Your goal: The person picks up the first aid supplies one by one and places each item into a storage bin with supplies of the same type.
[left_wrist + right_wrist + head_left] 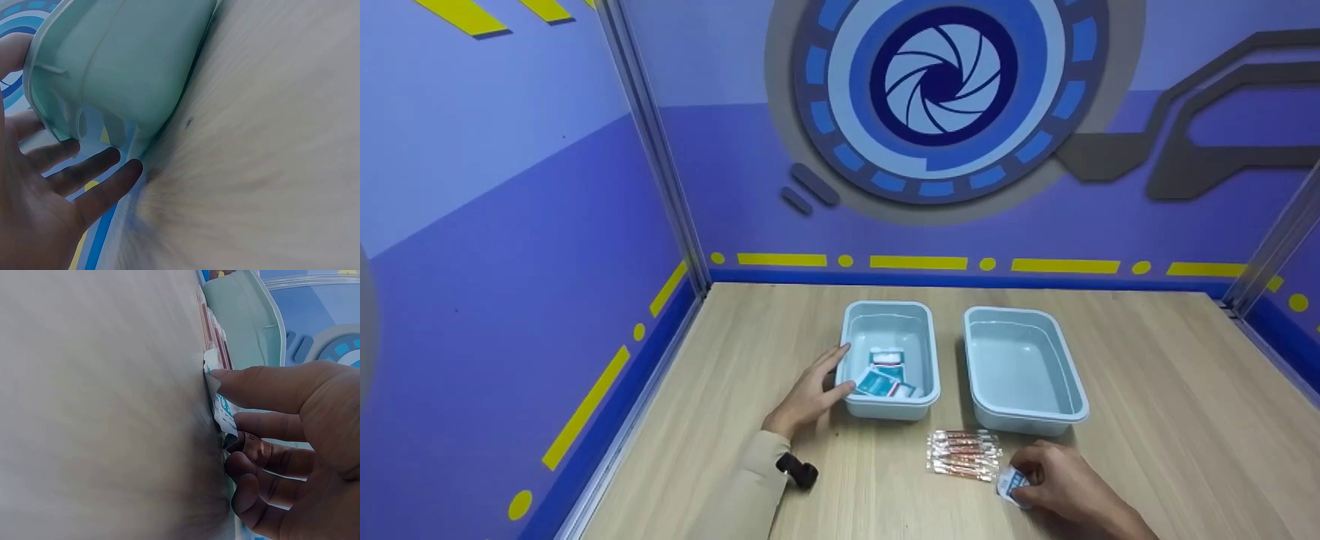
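Note:
My left hand [808, 394] rests at the left side of a pale blue-green plastic tub [888, 412]. Its thumb and a fingertip touch the rim, while the other fingers [112, 188] spread loosely along the outer wall. Inside this tub lie several teal and white sachets [877, 382]. At the front right, my right hand [1061, 480] pinches a small white and blue sachet [1011, 486] between thumb and fingers, low over the table. In the right wrist view the sachet [224, 417] stands on edge, slightly bent, with the thumb on its upper part.
A second, wider tub [1020, 367] with nothing in it stands to the right of the first. In front of it is a row of clear-wrapped, thin reddish-brown sticks [962, 454], just left of the right hand. Printed walls enclose the wooden table [720, 375].

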`<state>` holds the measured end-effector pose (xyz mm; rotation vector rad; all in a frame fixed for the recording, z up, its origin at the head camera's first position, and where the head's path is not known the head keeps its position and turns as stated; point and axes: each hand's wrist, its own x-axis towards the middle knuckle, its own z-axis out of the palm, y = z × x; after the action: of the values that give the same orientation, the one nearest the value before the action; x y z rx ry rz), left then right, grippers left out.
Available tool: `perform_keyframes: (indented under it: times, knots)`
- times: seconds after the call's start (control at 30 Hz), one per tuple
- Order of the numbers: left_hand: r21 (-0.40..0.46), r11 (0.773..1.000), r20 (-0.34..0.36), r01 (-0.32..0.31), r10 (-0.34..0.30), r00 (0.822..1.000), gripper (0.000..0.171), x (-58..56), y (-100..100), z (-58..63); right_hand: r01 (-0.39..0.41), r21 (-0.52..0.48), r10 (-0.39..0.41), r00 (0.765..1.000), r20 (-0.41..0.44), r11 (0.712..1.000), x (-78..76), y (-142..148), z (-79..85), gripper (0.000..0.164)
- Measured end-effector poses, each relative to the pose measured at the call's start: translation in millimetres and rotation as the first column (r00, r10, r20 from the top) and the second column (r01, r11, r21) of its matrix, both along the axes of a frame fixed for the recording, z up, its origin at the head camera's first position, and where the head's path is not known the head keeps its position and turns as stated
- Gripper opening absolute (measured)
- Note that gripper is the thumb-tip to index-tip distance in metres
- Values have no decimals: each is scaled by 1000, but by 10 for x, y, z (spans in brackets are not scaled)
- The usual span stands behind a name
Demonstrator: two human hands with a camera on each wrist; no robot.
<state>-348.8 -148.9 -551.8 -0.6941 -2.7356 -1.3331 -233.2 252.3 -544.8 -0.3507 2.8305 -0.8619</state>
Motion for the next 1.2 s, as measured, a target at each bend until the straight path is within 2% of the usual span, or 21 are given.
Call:
perform_keyframes:
  times: [0.17, 0.37, 0.57, 0.87, 1.2]
  knots:
    - [7, 1000, -8, 4, -4, 1000, 68, 0, 6, 16, -17, 8, 17, 999, -28, 1000, 5, 11, 4, 27]
    - [-1, 1000, -19, 2, -2, 1000, 66, 7, 6, 15, 2, 1, -2, 1000, 23, 1000, -2, 3, 12, 26]
    - [7, 1000, -11, 5, -4, 1000, 66, 10, 14, 14, -12, 7, 12, 1000, -7, 1000, 8, 4, 14, 25]
    - [-2, 1000, -13, 1, -1, 1000, 67, 8, 21, 17, 54, 5, -54, 996, 67, 999, 5, -42, 26, 26]
    - [-5, 1000, -7, -8, 8, 1000, 67, 12, 20, 0, 21, -22, -21, 1000, 22, 1000, 16, -29, 28, 24]
